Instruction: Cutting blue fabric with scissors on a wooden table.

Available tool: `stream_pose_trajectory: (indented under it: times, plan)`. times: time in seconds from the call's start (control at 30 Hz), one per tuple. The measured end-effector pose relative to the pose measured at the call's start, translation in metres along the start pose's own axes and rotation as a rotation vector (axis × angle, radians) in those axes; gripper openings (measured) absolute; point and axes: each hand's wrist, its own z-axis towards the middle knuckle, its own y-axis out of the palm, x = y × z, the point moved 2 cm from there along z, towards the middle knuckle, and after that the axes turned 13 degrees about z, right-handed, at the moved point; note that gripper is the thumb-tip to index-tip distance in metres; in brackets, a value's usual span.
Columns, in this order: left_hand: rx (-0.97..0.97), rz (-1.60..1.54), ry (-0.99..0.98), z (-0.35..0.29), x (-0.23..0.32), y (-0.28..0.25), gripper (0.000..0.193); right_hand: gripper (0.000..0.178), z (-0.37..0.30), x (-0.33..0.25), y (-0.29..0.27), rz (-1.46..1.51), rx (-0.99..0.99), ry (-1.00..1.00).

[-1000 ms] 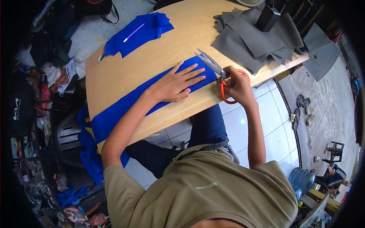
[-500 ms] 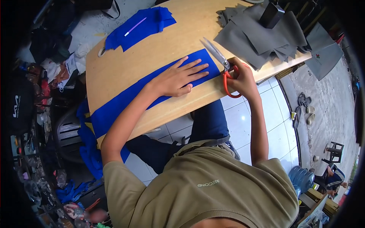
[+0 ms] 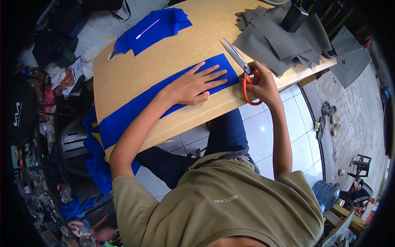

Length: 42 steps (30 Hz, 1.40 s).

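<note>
A long strip of blue fabric (image 3: 138, 108) lies along the near side of the wooden table and hangs off its left end. My left hand (image 3: 196, 85) rests flat on the strip near its right end, fingers spread. In my right hand (image 3: 262, 83) is a pair of scissors (image 3: 242, 61) with orange-red handles, the fingers wrapped round the loops. The metal blades point up and to the left, slightly parted, just beyond the strip's right end. No fabric shows between them.
More blue fabric pieces (image 3: 153, 29) lie at the far left with a thin purple-and-white pen (image 3: 147, 29) on top. Stacked grey fabric sheets (image 3: 267, 39) cover the far right, under a black box-shaped object (image 3: 294, 18). The wooden table (image 3: 123, 78) has a rounded left corner with a hole.
The scissors have shifted slightly right, and the gap between their blades looks a little narrower. My left hand stays flat on the blue fabric strip.
</note>
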Motion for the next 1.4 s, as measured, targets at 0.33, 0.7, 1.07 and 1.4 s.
stream_pose_trajectory:
  times: [0.33,0.7,1.07,1.4]
  plan:
    - [-0.019,0.003,0.036,0.000,0.002,-0.003,0.078,0.044,-0.001,0.003,0.000,0.037,-0.003,-0.041]
    - [0.010,0.007,0.040,-0.001,0.001,-0.004,0.070,0.047,0.010,-0.006,0.000,0.076,-0.050,0.000]
    - [0.174,0.020,0.027,-0.011,0.003,-0.008,0.063,0.042,0.159,-0.019,0.025,-0.563,-0.220,-0.076]
    - [0.263,-0.016,-0.243,-0.022,0.038,-0.004,0.058,0.054,0.197,-0.044,0.038,-0.875,-0.566,0.037]
